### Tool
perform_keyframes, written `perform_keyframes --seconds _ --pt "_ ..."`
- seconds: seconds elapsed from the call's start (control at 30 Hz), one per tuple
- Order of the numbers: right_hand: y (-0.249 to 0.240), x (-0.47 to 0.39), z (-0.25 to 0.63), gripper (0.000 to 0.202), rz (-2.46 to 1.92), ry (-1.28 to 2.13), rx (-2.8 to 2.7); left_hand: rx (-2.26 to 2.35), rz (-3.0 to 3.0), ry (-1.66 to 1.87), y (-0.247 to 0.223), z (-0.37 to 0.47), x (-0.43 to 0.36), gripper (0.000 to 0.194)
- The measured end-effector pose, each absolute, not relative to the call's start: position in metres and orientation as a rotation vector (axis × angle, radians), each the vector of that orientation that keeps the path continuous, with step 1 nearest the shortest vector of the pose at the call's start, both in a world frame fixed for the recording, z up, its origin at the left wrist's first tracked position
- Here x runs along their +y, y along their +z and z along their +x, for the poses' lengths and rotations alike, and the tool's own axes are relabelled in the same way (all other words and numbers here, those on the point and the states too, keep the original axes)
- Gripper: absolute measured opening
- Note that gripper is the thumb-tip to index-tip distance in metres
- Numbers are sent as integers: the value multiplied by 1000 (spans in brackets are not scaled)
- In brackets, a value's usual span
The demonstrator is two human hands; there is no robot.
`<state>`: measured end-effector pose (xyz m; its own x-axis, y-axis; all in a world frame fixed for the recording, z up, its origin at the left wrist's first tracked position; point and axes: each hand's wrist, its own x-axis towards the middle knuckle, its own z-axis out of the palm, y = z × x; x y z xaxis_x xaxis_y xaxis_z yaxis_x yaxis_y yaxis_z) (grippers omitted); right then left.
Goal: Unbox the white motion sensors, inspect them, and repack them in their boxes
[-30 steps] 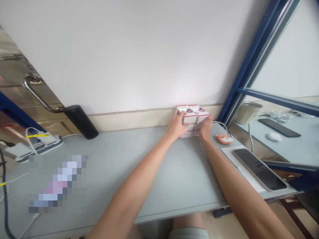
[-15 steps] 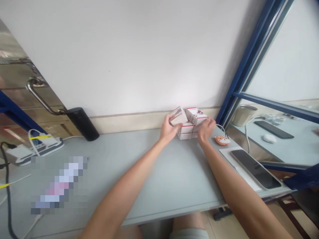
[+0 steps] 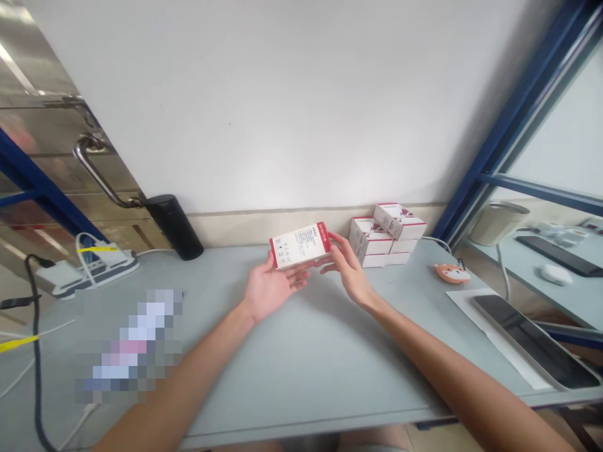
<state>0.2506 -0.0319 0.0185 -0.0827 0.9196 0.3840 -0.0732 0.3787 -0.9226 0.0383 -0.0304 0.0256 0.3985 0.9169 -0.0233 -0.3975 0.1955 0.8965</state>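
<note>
A white carton with red ends (image 3: 301, 245), printed "DETECTOR" on one end and with small black text, is held tilted above the desk. My left hand (image 3: 271, 285) grips its left end, thumb at the edge and fingers beneath. The fingers of my right hand (image 3: 351, 270) close on the carton's right end. To the right, against the wall, stands a stack of similar white-and-red cartons (image 3: 374, 245), with one carton (image 3: 399, 221) on top. Neither hand touches that stack.
On the grey desk (image 3: 282, 370) a black cylinder (image 3: 174, 227) stands at the back left, near a power strip (image 3: 101, 273) with cables. A pixelated object (image 3: 134, 345) lies front left. An orange animal-shaped item (image 3: 451, 273) and a phone-like device (image 3: 532, 339) on white paper lie right.
Both hands have moved left, away from the stack, with a carton now between them. Its printed face is turned towards me. The view has shifted left, and my right hand has left the stack.
</note>
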Motion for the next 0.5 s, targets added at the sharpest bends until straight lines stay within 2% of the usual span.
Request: perform_keyframes --seconds 0.1,0.23,0.33,0.5 --pt "16 -29 254 54 -857 936 -1327 870 1153 1065 16 31 -20 58" --pt "19 -30 263 45 -989 573 -1451 1121 1324 1249 5 31 -15 44" --pt "20 -38 265 36 -1079 338 -1618 1163 1516 1393 6 37 -26 54" --pt "17 -48 261 34 -979 242 -1822 1117 1969 1384 17 50 -52 65"
